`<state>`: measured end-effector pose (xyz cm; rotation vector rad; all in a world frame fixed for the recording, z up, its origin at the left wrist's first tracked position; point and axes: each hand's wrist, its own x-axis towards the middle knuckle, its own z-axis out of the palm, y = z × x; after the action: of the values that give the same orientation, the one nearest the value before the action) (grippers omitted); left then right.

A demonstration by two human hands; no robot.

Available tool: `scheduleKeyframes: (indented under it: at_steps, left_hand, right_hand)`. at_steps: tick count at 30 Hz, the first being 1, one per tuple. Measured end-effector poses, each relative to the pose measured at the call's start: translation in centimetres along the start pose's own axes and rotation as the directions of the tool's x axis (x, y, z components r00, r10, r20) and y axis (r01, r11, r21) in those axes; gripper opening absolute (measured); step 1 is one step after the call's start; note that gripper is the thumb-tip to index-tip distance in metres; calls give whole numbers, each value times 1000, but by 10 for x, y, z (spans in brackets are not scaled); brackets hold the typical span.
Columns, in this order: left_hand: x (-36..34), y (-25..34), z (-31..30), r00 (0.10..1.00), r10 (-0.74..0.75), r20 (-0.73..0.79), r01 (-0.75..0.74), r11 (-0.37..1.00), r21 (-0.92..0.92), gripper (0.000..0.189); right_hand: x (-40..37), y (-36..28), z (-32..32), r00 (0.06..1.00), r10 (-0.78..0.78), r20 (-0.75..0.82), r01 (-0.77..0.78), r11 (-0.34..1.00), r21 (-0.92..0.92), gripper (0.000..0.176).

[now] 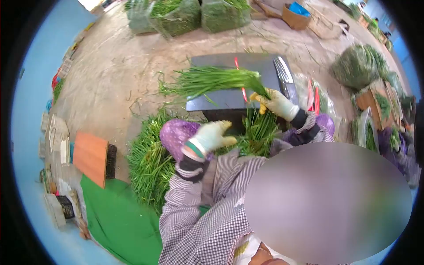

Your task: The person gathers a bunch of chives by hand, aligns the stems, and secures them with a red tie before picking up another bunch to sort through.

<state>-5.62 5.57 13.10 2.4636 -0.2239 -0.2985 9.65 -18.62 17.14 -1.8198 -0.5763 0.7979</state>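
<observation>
A bunch of long green chives (212, 80) lies across a dark low board (212, 102). A red strip (244, 94) passes under the bunch and shows on both sides of it. My right hand (280, 105), in a pale glove with yellow fingers, is closed around stalks at the bunch's right end. My left hand (210, 138), also gloved, hovers over my lap near my left knee, its thumb and fingers apart with nothing in them. Loose chives (258, 132) lie between my knees below the board. At the board's right edge rests a knife (283, 70), blade pointing away.
A large heap of chives (150, 168) sits by my left leg beside a green cloth (115, 212). More red strips (316, 99) lie right of the board. Filled plastic bags (176, 20) stand ahead, another bag (357, 66) to the right. A co-worker's hand (396, 143) shows far right.
</observation>
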Motion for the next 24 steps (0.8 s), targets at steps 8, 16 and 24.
scheduleKeyframes:
  at_steps: [8, 16, 24]
  left_hand:
    - [55, 26, -6, 898, 105, -428, -325, 814, -482, 74]
    - [95, 46, 42, 961, 256, -108, -253, 644, -722, 77]
    - [84, 63, 4, 935, 1, -354, -341, 275, -899, 29]
  right_hand:
    - [-17, 75, 13, 986, -148, -74, 163, 948, 275, 30]
    - [-14, 4, 3, 702, -711, -45, 623, 643, -445, 40]
    - [48, 60, 22, 879, -424, 219, 274, 824, 496, 76]
